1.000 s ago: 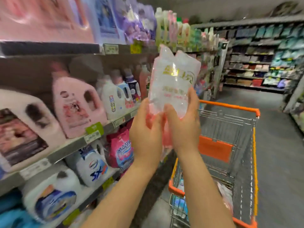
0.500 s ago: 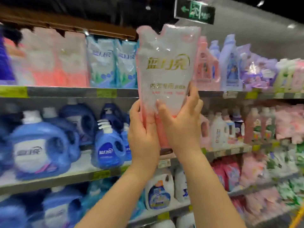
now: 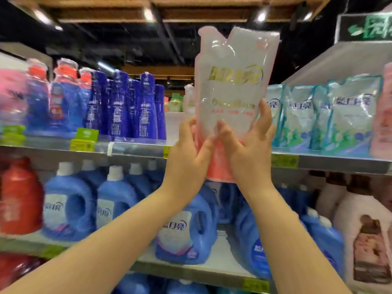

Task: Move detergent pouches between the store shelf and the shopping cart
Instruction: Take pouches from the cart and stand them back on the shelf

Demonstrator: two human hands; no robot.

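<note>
Overhead spotlights; blurred, perhaps warped edges.

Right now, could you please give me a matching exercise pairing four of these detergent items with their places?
1 pink pouch
2 dark blue bottles
3 teal pouches
4 red jug

A lower shelf, far left
B held by left hand and right hand
C upper shelf, right of the hands
D upper shelf, left of the hands

Pairs: 1-B, 2-D, 3-C, 4-A
</note>
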